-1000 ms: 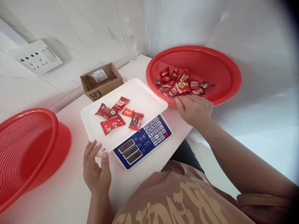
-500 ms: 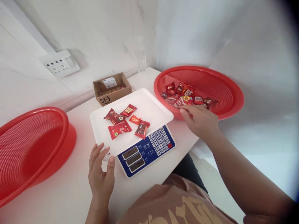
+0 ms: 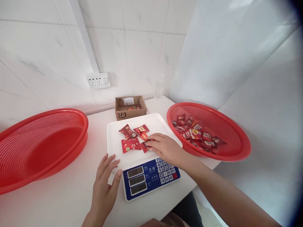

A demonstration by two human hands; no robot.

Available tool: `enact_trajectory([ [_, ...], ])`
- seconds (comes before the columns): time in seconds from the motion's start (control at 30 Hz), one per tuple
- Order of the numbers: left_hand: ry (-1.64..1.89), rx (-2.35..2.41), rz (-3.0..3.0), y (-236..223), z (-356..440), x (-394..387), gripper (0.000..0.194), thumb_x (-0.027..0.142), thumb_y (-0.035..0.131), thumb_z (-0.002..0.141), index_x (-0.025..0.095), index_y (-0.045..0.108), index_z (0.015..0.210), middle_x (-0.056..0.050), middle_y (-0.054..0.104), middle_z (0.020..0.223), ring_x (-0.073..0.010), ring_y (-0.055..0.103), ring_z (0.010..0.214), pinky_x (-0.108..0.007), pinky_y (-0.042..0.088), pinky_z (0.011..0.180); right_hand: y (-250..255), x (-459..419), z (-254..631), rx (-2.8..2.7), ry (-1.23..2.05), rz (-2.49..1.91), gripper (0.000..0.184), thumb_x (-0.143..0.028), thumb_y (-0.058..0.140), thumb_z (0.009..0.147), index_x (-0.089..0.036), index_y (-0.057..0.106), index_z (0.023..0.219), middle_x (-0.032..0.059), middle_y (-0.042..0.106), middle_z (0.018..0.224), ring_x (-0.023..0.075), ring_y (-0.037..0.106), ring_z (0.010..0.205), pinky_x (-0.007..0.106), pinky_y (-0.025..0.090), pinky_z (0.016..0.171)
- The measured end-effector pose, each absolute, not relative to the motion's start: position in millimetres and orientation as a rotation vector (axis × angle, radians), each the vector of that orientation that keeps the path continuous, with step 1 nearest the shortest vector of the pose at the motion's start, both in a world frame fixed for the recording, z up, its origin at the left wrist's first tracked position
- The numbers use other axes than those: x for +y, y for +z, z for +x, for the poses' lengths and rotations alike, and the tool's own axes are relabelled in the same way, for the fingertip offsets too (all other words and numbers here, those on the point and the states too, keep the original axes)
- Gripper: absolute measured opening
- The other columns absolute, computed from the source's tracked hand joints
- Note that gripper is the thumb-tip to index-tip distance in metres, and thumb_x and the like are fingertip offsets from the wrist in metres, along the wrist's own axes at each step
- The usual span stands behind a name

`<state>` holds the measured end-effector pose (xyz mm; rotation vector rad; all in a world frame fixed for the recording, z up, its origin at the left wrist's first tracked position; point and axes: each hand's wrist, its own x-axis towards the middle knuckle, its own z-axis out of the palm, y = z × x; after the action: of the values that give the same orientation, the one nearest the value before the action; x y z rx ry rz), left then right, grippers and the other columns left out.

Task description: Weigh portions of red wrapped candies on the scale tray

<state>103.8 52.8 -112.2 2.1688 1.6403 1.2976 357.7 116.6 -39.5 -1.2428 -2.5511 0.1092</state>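
A white weighing tray [image 3: 155, 122] tops a digital scale with a blue keypad panel [image 3: 151, 181]. Several red wrapped candies [image 3: 131, 144] lie grouped on it, with a small orange-red one [image 3: 143, 136] among them. My right hand [image 3: 167, 150] reaches over the tray from the right, fingers bent and pinching at a dark red wrapped candy [image 3: 145, 147], which they partly cover. At the tray's near left corner is my left hand [image 3: 105, 186], open, fingers spread and holding nothing. The digits on the scale's display are faint.
To the right, a red mesh basket [image 3: 239, 151] holds many wrapped candies. Another red basket [image 3: 80, 132] stands at the left. Behind the tray sits a small cardboard box [image 3: 131, 114] with some candies inside. A clear bottle [image 3: 159, 90] stands by the wall.
My right hand has moved left from the basket's rim to the candies on the tray. The view has tilted up, and the display digits differ. My left hand stays open by the tray corner.
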Motion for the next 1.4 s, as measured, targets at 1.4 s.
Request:
enact_trajectory([
  [1.4,1.327,1.618,2.070,-110,104,47,0.029,0.036,0.053,0.086,0.031,0.059,0.114,-0.008,0.055,0.132,-0.0260,0.050,0.124,-0.045,0.055,0.089,-13,161,332,-2.744,0.646,-1.394,0.079,-0.050,0.066,0.075,-0.029,0.033,0.144,0.0103,0.023,0.155,0.0329,0.019,0.141,0.052,0.028,0.109],
])
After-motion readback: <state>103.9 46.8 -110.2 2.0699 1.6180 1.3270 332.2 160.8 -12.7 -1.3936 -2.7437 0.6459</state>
